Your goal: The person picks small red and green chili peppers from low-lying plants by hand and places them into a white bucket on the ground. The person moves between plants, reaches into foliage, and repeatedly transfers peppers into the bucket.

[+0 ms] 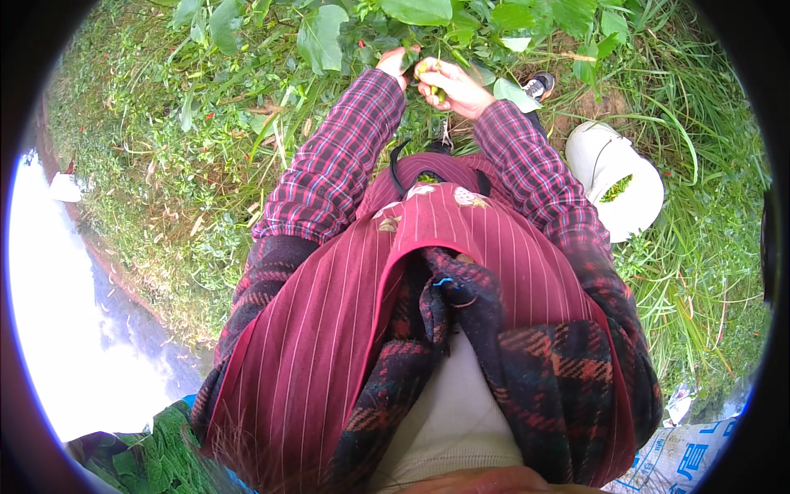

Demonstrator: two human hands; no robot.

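My right hand is closed around several small green chili peppers, with some yellowish-green tips showing between the fingers. My left hand reaches in among the leafy plants just beside it. Leaves cover part of its fingers, so what it grips is hidden. Large green leaves hang over both hands. Below them, the front of my dark red striped apron gapes at a pouch, where more small green pods show.
A white bucket stands in the grass on the right, with green and some red pods inside. My shoe is near it. Leafy greens lie at lower left. A white sack bearing writing is at lower right. Bright water borders the left bank.
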